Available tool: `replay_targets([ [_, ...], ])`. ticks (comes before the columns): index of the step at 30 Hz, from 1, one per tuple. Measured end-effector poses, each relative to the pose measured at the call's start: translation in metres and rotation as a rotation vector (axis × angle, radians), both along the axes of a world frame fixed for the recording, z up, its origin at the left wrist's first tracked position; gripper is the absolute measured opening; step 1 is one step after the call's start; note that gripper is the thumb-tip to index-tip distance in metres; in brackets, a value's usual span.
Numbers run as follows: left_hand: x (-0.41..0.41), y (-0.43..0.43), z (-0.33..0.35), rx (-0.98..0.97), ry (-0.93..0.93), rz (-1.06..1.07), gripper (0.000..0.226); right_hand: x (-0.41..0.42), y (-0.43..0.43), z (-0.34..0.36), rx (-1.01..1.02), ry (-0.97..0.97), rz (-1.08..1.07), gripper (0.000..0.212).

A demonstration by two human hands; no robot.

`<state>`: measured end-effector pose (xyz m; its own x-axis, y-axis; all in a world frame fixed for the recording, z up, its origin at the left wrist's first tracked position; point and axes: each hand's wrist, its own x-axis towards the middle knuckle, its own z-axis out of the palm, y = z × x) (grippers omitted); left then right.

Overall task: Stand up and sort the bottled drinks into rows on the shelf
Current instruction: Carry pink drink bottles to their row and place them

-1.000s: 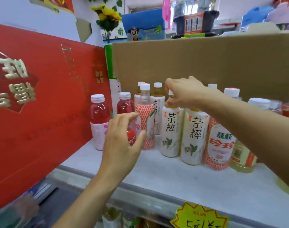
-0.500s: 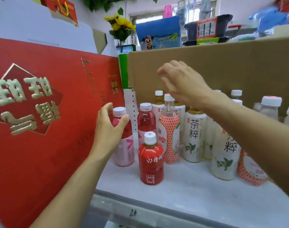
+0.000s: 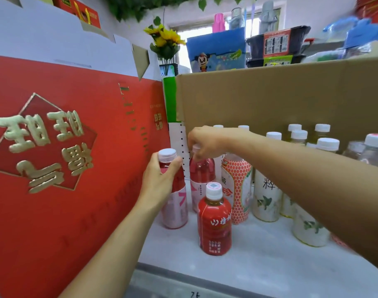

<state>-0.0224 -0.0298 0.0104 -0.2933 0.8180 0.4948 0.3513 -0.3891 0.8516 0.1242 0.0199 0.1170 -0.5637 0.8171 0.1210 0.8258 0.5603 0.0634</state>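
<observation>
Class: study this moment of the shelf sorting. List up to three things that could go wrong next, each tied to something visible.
1. The right hand grips the rear pink bottle by its top only; it could tip.
2. That forearm crosses just over the honeycomb bottle and tea bottles; pulling back may topple them.
3. The red bottle stands alone in front, between both arms, and might get knocked off the shelf.

Honeycomb-label bottle cap hidden behind right hand; red box cut by left edge; far-right bottle blurred
</observation>
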Motion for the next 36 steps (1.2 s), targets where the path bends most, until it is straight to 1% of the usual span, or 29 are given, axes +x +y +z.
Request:
replay_targets([
  [4, -0.006, -0.003, 0.001, 0.045, -0.037, 0.014, 0.011, 0.007, -0.021, 0.001, 0.054, 0.127, 0.039, 0.031],
  [7, -0.010, -0.013, 0.012, 0.124, -0.046, 0.009, 0.010, 0.014, -0.038, 0.014, 0.105, 0.250, 0.083, 0.032],
  [10, -0.013, -0.028, 0.030, 0.205, -0.074, -0.016, 0.012, 0.021, -0.058, 0.026, 0.145, 0.417, 0.113, 0.029],
  [14, -0.012, -0.049, 0.053, 0.265, -0.123, -0.107, 0.017, 0.025, -0.089, 0.039, 0.213, 0.678, 0.116, 0.031],
  [18, -0.007, -0.072, 0.069, 0.285, -0.161, -0.205, 0.017, 0.036, -0.119, 0.051, 0.398, 0.769, 0.090, 0.035],
  [22, 0.007, -0.099, 0.076, 0.310, -0.162, -0.273, 0.024, 0.061, -0.149, 0.052, 0.528, 0.874, 0.023, 0.039],
  [24, 0.020, -0.110, 0.076, 0.304, -0.153, -0.319, 0.023, 0.077, -0.163, 0.048, 0.530, 0.884, -0.010, 0.038],
  [26, 0.036, -0.118, 0.071, 0.277, -0.155, -0.376, 0.026, 0.093, -0.175, 0.039, 0.500, 0.840, -0.056, 0.036],
  [28, 0.055, -0.120, 0.062, 0.241, -0.164, -0.426, 0.025, 0.109, -0.180, 0.024, 0.442, 0.776, -0.105, 0.034],
  [31, 0.086, -0.119, 0.048, 0.173, -0.160, -0.490, 0.016, 0.135, -0.181, 0.000, 0.339, 0.671, -0.173, 0.033],
  [34, 0.114, -0.111, 0.035, 0.131, -0.097, -0.534, 0.018, 0.159, -0.180, -0.020, 0.242, 0.640, -0.217, 0.034],
  [36, 0.129, -0.105, 0.026, 0.093, -0.086, -0.556, 0.019, 0.172, -0.178, -0.032, 0.199, 0.631, -0.231, 0.038],
])
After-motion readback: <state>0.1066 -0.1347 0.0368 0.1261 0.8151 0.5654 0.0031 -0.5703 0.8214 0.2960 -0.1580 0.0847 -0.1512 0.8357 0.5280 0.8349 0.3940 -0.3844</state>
